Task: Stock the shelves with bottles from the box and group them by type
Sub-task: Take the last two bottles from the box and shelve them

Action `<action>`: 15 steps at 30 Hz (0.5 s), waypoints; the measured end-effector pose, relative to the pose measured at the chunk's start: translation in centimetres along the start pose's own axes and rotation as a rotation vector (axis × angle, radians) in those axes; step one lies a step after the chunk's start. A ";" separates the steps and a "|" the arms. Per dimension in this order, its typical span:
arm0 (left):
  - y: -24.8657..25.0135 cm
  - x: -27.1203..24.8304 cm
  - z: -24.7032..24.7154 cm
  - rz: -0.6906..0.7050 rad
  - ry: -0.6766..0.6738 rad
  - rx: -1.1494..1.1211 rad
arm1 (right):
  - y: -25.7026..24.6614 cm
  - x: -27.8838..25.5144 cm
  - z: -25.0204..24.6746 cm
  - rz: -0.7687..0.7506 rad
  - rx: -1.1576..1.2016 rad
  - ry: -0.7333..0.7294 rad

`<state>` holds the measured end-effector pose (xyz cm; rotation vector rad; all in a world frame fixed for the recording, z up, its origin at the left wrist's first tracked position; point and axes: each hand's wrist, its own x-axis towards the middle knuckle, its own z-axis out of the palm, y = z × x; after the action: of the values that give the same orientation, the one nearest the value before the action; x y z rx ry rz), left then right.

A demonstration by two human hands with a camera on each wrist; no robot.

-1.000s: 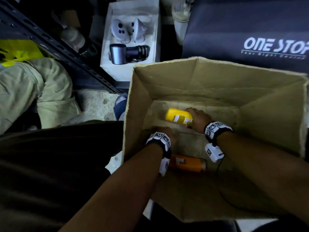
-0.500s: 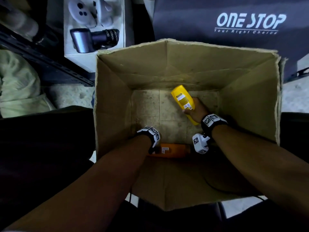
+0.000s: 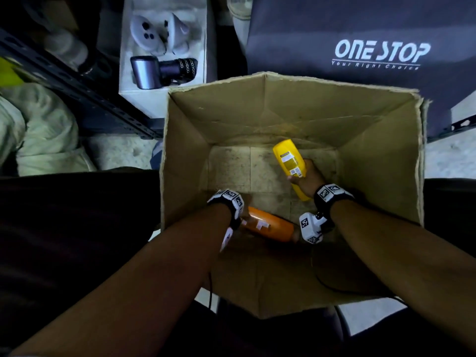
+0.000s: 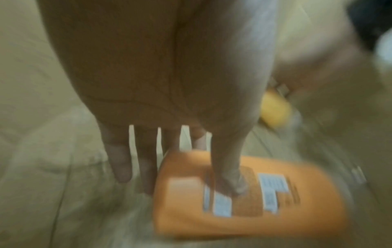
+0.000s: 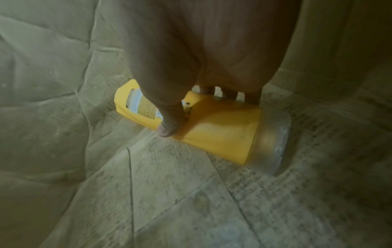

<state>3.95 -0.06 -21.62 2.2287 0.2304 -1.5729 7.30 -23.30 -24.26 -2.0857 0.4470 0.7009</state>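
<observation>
With both hands down in the cardboard box (image 3: 381, 161), I see two pick-ups at different stages. My right hand (image 3: 307, 177) has the yellow bottle (image 3: 289, 163): thumb across the labelled face, the other fingers (image 5: 229, 94) curled round the far side. Its base end tilts up toward the far wall of the box, and the translucent cap (image 5: 273, 147) points back toward my wrist, so the bottle looks partly lifted off the box floor.

My left hand (image 4: 169, 83) is less settled. The orange bottle (image 3: 269, 226) lies on its side on the box floor near the near wall. The thumb (image 4: 231, 176) presses on its label and the fingers (image 4: 118, 161) reach straight down past its end. That view is blurred, so I can't tell whether they have closed under it.

Risks from here, as I judge them:
- The left grip is likely only a thumb press. If I lift now, the orange bottle can roll or pivot out and drop back.
- The yellow bottle is held off-centre on a smooth body, so it may swing cap-down and slide through my fingers.
- The box walls are tall. Coming up with both wrists at once, the wrist units or a bottle end can catch the rim.
- The two bottles look like different types, so they need separate groups on the shelf.
</observation>
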 end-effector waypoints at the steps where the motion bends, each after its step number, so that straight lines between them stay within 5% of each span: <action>1: 0.3 -0.3 -0.6 0.032 0.031 -0.058 | -0.2 -0.2 -0.1 0.003 0.016 0.002; 5: 2.0 -2.0 -2.9 0.060 0.204 -0.209 | -0.8 -1.4 -0.6 0.007 0.106 0.030; 15: 4.4 -2.0 -2.4 0.071 0.175 -0.764 | 0.0 -2.5 -1.2 0.092 0.156 0.115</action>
<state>6.89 -2.81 -18.06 1.7278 0.6667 -1.0044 5.71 -24.11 -22.15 -1.9740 0.6458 0.5815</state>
